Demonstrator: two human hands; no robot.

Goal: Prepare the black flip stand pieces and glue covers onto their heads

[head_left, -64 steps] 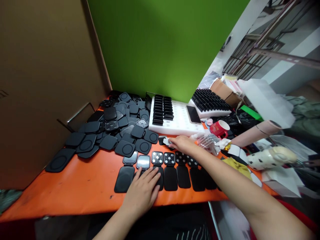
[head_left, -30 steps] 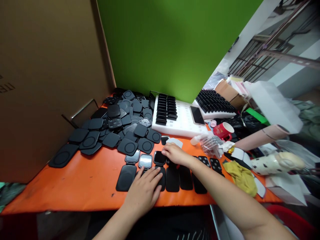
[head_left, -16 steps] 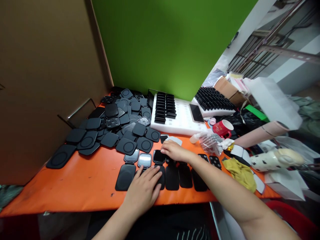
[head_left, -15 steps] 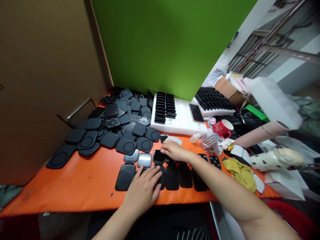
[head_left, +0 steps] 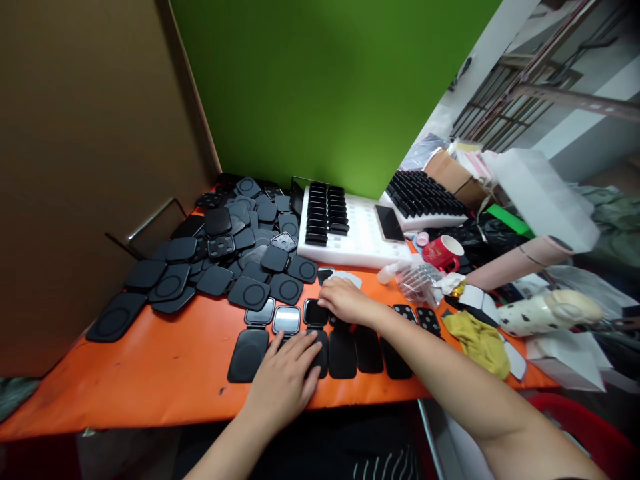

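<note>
A row of unfolded black hinged pads, like folding wireless chargers, lies along the table's front. My left hand (head_left: 283, 373) rests flat over the pads at the row's left part, fingers spread, beside the leftmost pad (head_left: 247, 356). My right hand (head_left: 345, 300) is closed, its fingertips bent together at the right edge of a glossy black square panel (head_left: 315, 312); whatever is under the fingers is hidden. Left of that panel lies a shiny, reflecting square panel (head_left: 287, 320). Lower halves of other pads, such as one black pad (head_left: 342, 355), show below my right forearm.
A heap of black pads (head_left: 250, 293) covers the left of the orange table (head_left: 165, 373). Behind stand a white foam tray (head_left: 360, 247) with upright black pieces and a phone (head_left: 389, 223). At right are a red mug (head_left: 442, 252), a yellow cloth (head_left: 477, 343) and a pink tumbler (head_left: 520, 261).
The view has shifted slightly, so things appear a little further left. Both hands keep nearly the same places on the pads.
</note>
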